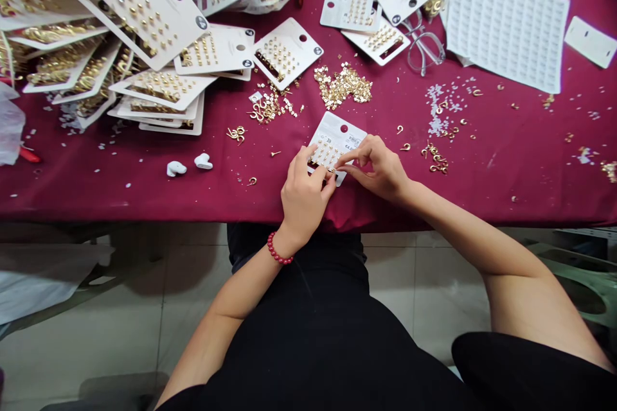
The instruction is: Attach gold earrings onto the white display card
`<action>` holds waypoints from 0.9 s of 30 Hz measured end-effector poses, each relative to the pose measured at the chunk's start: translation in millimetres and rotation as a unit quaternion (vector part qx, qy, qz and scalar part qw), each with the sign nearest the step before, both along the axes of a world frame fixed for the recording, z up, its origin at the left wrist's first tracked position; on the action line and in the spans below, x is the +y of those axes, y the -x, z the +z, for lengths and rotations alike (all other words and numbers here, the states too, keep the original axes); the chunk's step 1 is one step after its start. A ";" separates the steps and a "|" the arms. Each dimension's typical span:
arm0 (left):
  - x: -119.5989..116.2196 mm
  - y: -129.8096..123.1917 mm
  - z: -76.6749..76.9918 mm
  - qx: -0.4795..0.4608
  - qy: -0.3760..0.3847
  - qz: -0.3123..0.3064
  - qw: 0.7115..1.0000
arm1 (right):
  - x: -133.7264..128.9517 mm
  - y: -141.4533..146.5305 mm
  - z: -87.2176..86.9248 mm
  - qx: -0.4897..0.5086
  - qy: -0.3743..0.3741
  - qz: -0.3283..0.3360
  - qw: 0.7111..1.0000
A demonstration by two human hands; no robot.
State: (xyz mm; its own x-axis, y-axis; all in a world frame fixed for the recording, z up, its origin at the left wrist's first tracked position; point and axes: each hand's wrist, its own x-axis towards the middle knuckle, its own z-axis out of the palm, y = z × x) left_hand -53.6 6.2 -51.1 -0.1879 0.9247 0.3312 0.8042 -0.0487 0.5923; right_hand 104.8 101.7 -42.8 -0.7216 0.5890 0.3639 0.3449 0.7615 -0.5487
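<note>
A white earring card [332,135] lies tilted at the front of the table, with rows of small gold earring pieces and a price label on it. My left hand [303,189] grips its lower left side, fingers bent over the edge. At the card's lower right, my right hand [378,167] pinches with thumb and forefinger; whatever sits between those fingertips is too small to make out. Just beyond the card is a heap of tiny gold earring backs [342,87]. A single stud [275,154] lies left of my left hand.
Stacks of filled earring cards [149,6] crowd the back left. White earbuds [203,161] lie near the front left. Clear glasses [424,48], sticker sheets [508,26] and a blank white card [590,42] are at the right. Loose gold hooks [436,159] lie right of my hands.
</note>
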 end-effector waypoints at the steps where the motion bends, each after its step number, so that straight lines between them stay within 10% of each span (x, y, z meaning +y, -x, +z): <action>1: 0.0 0.0 0.1 0.000 0.001 0.000 1.000 | -0.2 -0.1 -0.4 -0.004 0.006 0.000 1.000; 27: -0.6 -0.3 1.2 -0.022 0.033 -0.004 0.999 | 7.3 3.6 1.1 -0.048 0.025 0.060 0.997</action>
